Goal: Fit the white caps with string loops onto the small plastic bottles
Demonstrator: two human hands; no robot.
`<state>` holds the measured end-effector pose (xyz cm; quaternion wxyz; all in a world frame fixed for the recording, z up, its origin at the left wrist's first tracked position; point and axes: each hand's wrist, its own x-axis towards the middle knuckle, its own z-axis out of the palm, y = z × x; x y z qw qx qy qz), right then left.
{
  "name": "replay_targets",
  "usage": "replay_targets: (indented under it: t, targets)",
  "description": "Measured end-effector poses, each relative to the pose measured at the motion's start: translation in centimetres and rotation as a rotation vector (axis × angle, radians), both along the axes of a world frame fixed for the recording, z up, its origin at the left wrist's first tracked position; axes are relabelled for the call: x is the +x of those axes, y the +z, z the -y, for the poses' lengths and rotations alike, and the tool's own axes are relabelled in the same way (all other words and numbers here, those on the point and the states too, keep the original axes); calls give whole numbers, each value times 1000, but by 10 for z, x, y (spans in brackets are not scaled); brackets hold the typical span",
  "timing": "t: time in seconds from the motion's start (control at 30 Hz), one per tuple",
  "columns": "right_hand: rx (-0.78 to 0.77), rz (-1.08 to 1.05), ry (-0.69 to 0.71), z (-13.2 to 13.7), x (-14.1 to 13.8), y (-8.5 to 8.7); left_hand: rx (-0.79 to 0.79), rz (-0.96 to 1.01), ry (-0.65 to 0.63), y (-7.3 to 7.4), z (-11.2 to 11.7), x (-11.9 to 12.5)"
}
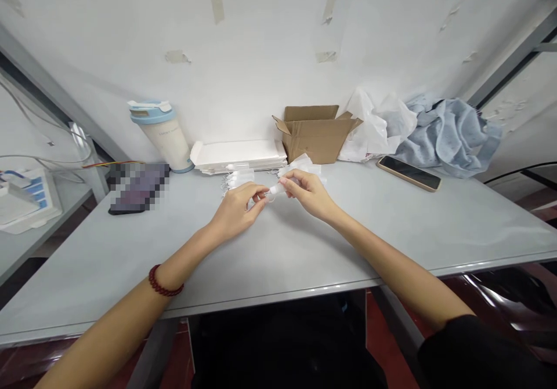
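Note:
My right hand (308, 192) pinches a small white tube-shaped piece (277, 188) above the table. At the piece's left end, the thumb and forefinger of my left hand (239, 208) are closed on what looks like its thin tip or wire; a fine loop hangs just below. Behind my left hand lies a row of similar white pieces (241, 177) with thin wire-like ends pointing left. More white and translucent pieces (304, 162) lie behind my right hand, partly hidden by it. The exact kind of these pieces is too small to tell.
Along the wall stand a blue-lidded tumbler (163, 137), a stack of flat white boxes (239, 152), an open cardboard box (315, 140), white plastic bags (374, 125) and a light blue cloth (450, 134). A phone (409, 172) lies right; a pixelated dark object (139, 189) lies left on the grey table (278, 261).

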<state>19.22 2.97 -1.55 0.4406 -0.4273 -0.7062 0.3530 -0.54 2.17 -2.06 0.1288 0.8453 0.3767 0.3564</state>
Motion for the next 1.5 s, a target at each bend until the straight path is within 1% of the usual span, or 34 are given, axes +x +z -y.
replay_targets:
  t: [0.2,0.53,0.63,0.7,0.77,0.87,0.93,1.0,1.1,1.2,1.33,1.5]
  targets:
    - [-20,-53,-24,-1,2,-1,-17,13,34,1,1,0]
    - [-61,14,73,1,1,-1,-44,33,63,3,0,-2]
    - [-55,29,77,1,2,-1,-59,28,54,6,-2,-4]
    - [-38,54,53,-1,3,-2,-60,35,75,9,-5,-9]
    - [13,109,3,-5,5,-5,-52,62,139,12,-11,-17]
    - [158,262,-94,-15,12,-11,-37,111,277,12,-25,-32]
    - [272,410,-148,-21,17,-15,-44,108,351,9,-36,-43]
    - [335,576,-214,-26,21,-18,-61,84,395,3,-45,-52]
    - [340,771,-314,-30,25,-18,-72,32,402,-7,-57,-61]
    - [352,856,-356,-33,29,-18,-93,7,405,-15,-64,-65]
    - [369,897,-368,-36,33,-20,-105,-12,419,-19,-68,-67]
    - [330,932,-333,-37,32,-22,-97,-34,459,-21,-68,-67]
